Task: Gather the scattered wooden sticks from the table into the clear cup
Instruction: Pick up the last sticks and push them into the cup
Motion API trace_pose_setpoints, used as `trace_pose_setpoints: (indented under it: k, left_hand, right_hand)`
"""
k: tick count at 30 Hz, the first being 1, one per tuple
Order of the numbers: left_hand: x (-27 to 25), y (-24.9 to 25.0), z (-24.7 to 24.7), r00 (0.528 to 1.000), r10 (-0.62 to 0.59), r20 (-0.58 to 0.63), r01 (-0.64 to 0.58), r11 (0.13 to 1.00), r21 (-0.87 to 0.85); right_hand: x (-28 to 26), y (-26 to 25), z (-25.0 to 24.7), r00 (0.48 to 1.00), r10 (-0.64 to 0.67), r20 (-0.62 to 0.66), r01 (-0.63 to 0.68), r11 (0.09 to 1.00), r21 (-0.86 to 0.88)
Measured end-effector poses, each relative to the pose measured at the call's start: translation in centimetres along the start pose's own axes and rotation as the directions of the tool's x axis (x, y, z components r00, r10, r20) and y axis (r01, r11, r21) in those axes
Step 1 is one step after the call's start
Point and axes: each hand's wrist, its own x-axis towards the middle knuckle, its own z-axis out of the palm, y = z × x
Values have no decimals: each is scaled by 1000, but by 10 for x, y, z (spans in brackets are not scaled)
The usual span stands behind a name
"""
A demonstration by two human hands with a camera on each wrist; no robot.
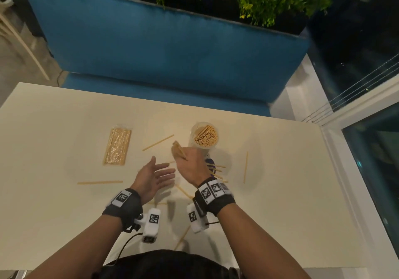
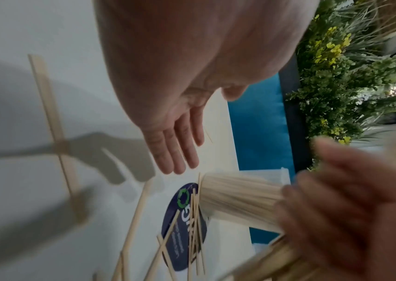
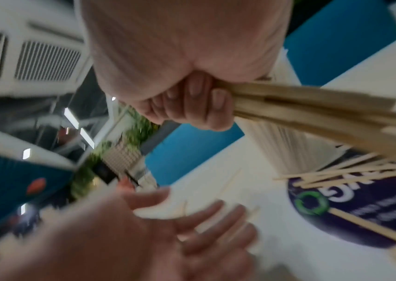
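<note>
The clear cup [image 1: 204,137] stands upright on the table, packed with wooden sticks. My right hand [image 1: 186,160] hovers just in front of and left of it, fingers curled round a bundle of sticks [image 1: 178,150]; the right wrist view shows that bundle [image 3: 312,110] in the fist [image 3: 192,106]. My left hand [image 1: 166,173] is open beside it, palm towards the right hand, holding nothing, as its fingers [image 2: 175,148] show. Loose sticks lie on the table: one left of the cup [image 1: 158,142], one far left [image 1: 100,182], one right [image 1: 245,167], several under my right wrist [image 1: 217,169].
A sealed clear packet of sticks [image 1: 117,146] lies at the left. A round dark blue sticker [image 2: 184,218] sits on the cream table [image 1: 280,192] in front of the cup, with sticks across it. More sticks [image 1: 182,237] lie near me. A blue bench [image 1: 164,47] stands beyond the table.
</note>
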Motion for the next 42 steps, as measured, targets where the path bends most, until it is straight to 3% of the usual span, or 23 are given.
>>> trace_pose_setpoints:
  k: [2,5,8,18,22,26,29,32,34,35,36,37,38,39,41,42]
  left_hand:
    - [0,0,13,994,-95,60,92,994,60]
    - [-4,1,34,962,-179,205,174,984,43]
    - [-13,6,51,920,-214,327,218,976,24]
    - [-20,25,65,900,-160,405,266,939,-220]
    - [-28,29,66,875,-206,438,332,914,-233]
    - [-34,30,75,857,-175,485,341,898,-279]
    - [-32,23,73,835,-173,523,366,883,-292]
    - [-24,13,65,800,-220,557,440,847,-297]
    - [-15,11,59,869,-224,441,322,933,-162]
    - [-9,11,54,934,-175,310,181,983,12]
    - [-3,10,47,986,-61,153,24,972,235]
    - [4,10,37,992,127,7,-114,866,487]
    - [11,10,24,943,329,-53,-195,673,713]
    - [20,10,10,879,476,-31,-213,451,867]
    - [36,7,-16,816,574,70,-157,104,982]
    - [42,4,-27,814,570,108,-130,-1,991]
  right_hand:
    - [-2,-14,-15,985,-1,-174,54,953,298]
    - [-3,-26,-24,970,97,-221,83,726,682]
    - [-2,-28,-26,958,141,-250,121,591,797]
    - [-9,-33,-21,936,99,-337,183,680,710]
    - [-12,-36,-19,941,91,-325,198,630,750]
    - [-15,-28,-7,932,135,-335,123,752,647]
    - [-19,-24,0,922,189,-339,58,797,601]
    - [-21,-19,4,912,185,-367,74,804,590]
    - [-22,-11,4,911,188,-367,63,817,574]
    - [-22,-4,1,916,185,-356,41,840,541]
    - [-23,7,-4,921,167,-351,36,863,504]
    - [-24,22,-11,925,151,-348,30,886,464]
    - [-25,38,-17,930,149,-335,0,913,409]
    - [-25,58,-22,935,166,-314,-55,941,335]
    - [-23,99,-31,945,213,-248,-198,977,84]
    - [-21,115,-35,946,244,-215,-264,962,-72]
